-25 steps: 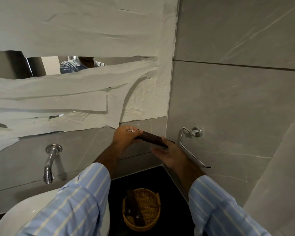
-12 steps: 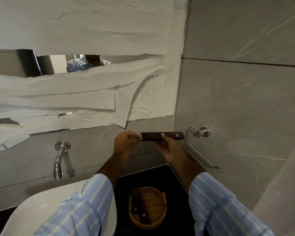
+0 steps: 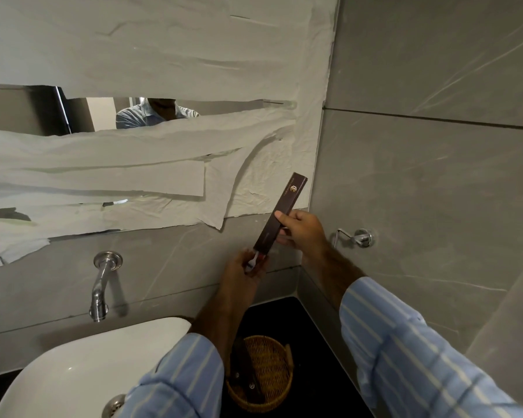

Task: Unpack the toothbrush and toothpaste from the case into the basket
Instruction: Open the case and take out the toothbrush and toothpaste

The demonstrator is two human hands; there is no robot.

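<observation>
I see the right hand point(image 3: 302, 229) pinching the dark case point(image 3: 280, 217) tilted up; left hand point(image 3: 243, 267) pinches a white toothbrush point(image 3: 253, 261) tip at its lower opening. Extraction just starting, nothing unpacked yet. Wicker basket point(image 3: 269, 363) below holds only dark items; toothpaste not visible

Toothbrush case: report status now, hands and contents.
Right hand holds case tilted, opening down. Left hand fingers pinch white toothbrush emerging from it. Basket below, nothing blocking.
</observation>
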